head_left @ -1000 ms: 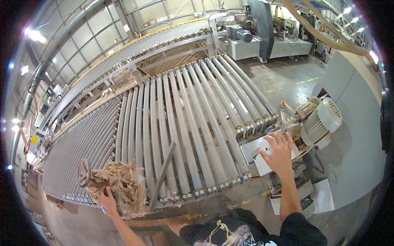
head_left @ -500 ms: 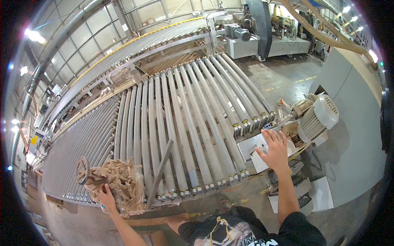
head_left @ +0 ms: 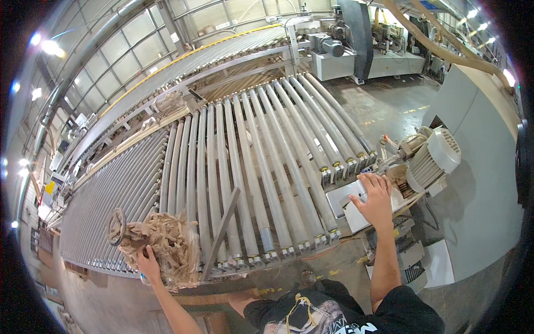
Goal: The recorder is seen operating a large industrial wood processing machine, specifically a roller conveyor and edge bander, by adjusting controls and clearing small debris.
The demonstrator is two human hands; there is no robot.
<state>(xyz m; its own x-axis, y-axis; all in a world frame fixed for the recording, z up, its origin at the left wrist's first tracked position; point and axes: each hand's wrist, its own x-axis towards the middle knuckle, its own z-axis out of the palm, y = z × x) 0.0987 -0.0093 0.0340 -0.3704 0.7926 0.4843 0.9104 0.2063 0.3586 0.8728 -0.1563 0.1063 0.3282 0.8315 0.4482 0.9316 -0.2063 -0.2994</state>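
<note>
At the lower left, my left hand (head_left: 147, 263) lies against a bulky bundle of crumpled brown paper or film (head_left: 169, 239), its thumb and fingers apart. A round handwheel (head_left: 116, 226) sticks out beside that bundle. Over on the right, my right hand (head_left: 376, 201) rests at a flat metal plate (head_left: 340, 197), fingers bent over its far side and thumb apart. A grey ribbed motor (head_left: 431, 164) stands just right of this hand. Between my hands stretches a conveyor of long metal rollers (head_left: 267, 167).
A grey bar (head_left: 222, 231) slants across the near rollers. Behind runs another roller line with a yellow edge (head_left: 183, 57). A tall grey cabinet (head_left: 484, 183) stands at the right, and a machine with a motor (head_left: 332, 47) at the back. A hose (head_left: 439, 53) hangs overhead.
The view has shifted slightly. The fingers of my right hand have drawn closer together at the plate; my left hand stays against the brown bundle.
</note>
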